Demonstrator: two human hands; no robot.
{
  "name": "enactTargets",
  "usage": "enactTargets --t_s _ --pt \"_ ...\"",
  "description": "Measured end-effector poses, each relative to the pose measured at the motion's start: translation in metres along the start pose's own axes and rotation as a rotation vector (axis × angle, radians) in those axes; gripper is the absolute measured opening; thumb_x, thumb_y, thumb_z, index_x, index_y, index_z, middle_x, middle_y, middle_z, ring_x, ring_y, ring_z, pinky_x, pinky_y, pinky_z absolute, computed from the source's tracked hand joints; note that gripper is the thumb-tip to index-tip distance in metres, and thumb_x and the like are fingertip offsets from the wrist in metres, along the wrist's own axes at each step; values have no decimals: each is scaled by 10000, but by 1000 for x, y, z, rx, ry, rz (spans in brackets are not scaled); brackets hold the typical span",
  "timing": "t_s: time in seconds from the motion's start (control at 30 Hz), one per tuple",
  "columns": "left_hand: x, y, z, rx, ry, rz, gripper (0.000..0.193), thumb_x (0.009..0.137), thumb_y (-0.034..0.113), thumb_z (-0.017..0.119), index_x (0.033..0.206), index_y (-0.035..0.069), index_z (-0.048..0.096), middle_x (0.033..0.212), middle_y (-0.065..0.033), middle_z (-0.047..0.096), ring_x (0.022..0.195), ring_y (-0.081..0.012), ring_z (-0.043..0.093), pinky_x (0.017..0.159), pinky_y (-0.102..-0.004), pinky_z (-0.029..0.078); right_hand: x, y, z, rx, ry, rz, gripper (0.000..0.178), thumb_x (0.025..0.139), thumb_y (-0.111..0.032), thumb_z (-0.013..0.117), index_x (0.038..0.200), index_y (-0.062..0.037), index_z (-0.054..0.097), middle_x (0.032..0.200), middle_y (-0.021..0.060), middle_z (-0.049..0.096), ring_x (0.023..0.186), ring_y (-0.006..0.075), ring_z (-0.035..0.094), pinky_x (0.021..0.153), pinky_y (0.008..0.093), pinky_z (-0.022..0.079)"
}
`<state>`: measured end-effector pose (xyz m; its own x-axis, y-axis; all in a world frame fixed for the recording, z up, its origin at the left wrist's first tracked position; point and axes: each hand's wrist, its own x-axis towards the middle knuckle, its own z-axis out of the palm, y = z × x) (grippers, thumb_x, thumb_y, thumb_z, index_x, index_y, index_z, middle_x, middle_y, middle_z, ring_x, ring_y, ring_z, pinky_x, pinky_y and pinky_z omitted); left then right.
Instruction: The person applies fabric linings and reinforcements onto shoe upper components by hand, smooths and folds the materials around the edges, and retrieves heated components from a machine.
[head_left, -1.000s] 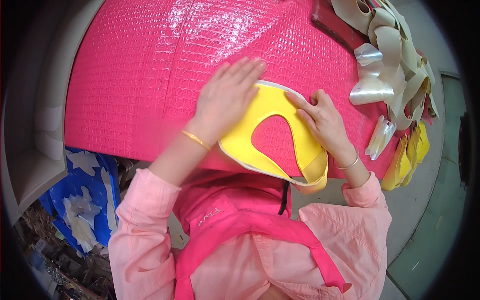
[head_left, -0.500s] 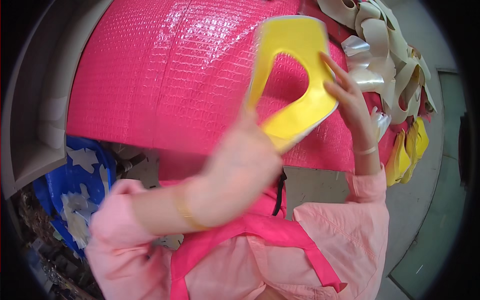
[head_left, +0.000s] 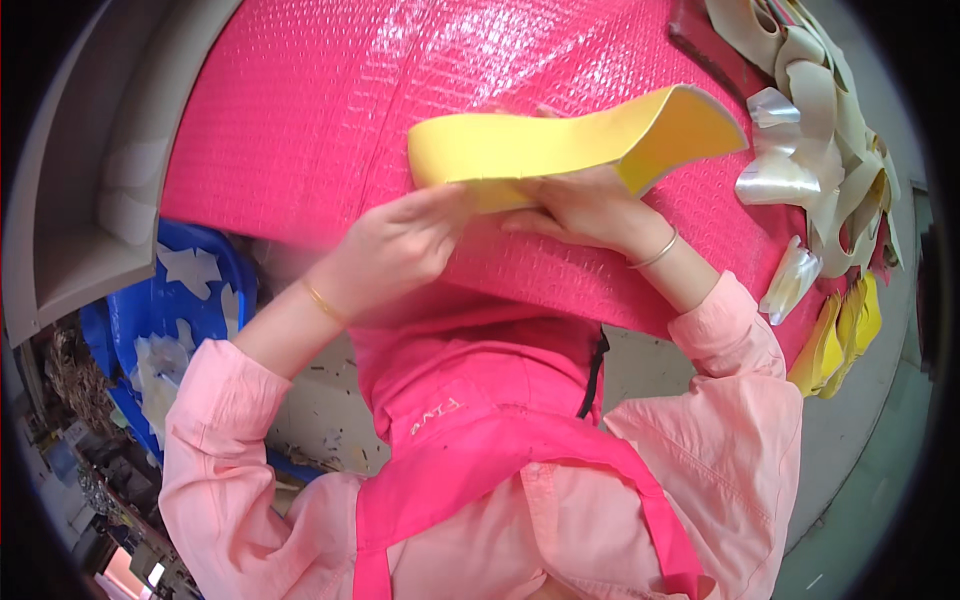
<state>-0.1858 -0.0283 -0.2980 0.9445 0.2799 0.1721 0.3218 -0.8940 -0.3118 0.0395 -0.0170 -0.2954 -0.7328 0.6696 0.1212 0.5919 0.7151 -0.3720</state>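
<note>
A yellow shoe upper [head_left: 510,145] with a pale cut edge is held up on its side above the pink table, its wider flared end toward the right. My left hand [head_left: 405,240] is closed, pinching the upper's near lower edge between thumb and fingers. Against the same near side, my right hand [head_left: 590,210] grips the upper a little farther right. One fingertip of it shows past the upper's far edge; its other fingers are partly hidden by the yellow material.
Pink, glossy textured sheeting [head_left: 300,140] covers the table. Beige uppers [head_left: 810,90] pile up at the far right, beside clear curled plastic pieces [head_left: 785,180]. More yellow uppers [head_left: 835,335] hang at the right edge. A blue bin [head_left: 205,240] with white scraps stands left, below a grey cabinet [head_left: 110,240].
The upper has turned from upright and flat-facing to lying sideways, and has come lower. My right hand has shifted from its right edge to its near side; my left hand has moved left.
</note>
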Motion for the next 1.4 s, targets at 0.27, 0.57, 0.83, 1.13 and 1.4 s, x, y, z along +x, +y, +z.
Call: enactTargets --t_s 0.27,0.57,0.83,1.13,1.4 --pt "5 -6 -2 -14 -23 49 365 714 105 427 1043 -11 535 983 -59 555 1035 -125 483 1011 -268 245 -50 -37 4 25 -82 170 445 800 -206 450 1222 -75 394 1269 84 381 1197 236 326 985 376 243" --pt "57 -9 -9 11 -117 -77 313 697 68 437 975 6 567 936 -75 582 965 -158 523 1032 -376 202 -58 -5 -5 -147 62 196 399 793 -182 488 1187 -139 444 1208 61 450 1123 243 411 925 341 329" --pt "67 -68 -52 -659 -420 48 294 651 73 561 940 29 594 857 -74 596 851 -168 548 1026 -429 188 -72 92 -81 -285 -115 528 342 852 -238 374 1181 -195 459 1227 6 443 1111 187 417 976 416 203" --pt "34 -79 -9 -1037 -262 -922 279 701 238 621 848 2 590 745 -141 577 664 -202 566 572 -312 447 31 31 -27 -35 59 -234 476 767 -230 538 1217 -154 401 1269 41 387 1148 195 382 957 376 290" --pt "9 -107 25 -1643 -707 -998 297 832 244 528 806 -42 601 636 -8 574 582 -64 531 499 -208 426 42 42 6 26 -113 -63 574 815 -426 393 1312 -191 231 1357 4 242 1240 166 247 1018 367 194"
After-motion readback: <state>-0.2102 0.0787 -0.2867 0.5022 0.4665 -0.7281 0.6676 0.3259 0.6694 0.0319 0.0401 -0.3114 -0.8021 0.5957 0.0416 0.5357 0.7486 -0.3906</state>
